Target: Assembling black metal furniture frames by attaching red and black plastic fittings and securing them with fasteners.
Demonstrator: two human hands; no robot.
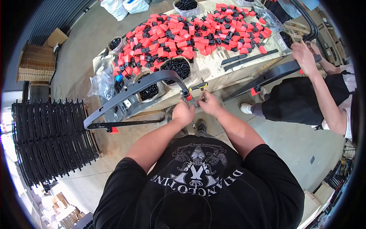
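Observation:
A curved black frame (126,91) stretches from the left to just in front of me, its far end bending down to my hands. My left hand (183,113) is closed round that end, beside a red clip (188,97) and a small metal piece. Close on its right, my right hand (210,104) has its fingers pinched at a small black-and-yellow hand tool (199,86); the grip is partly hidden, and the tool's exact kind is unclear. Another red piece (114,130) sits on the frame's lower left part.
Red-and-black plastic parts (167,38) are heaped on the workbench (207,70), with containers of small black parts (176,68) along its near edge. Black frames (53,137) are stacked at left. A co-worker's hands (305,57) hold another frame (272,72) at right.

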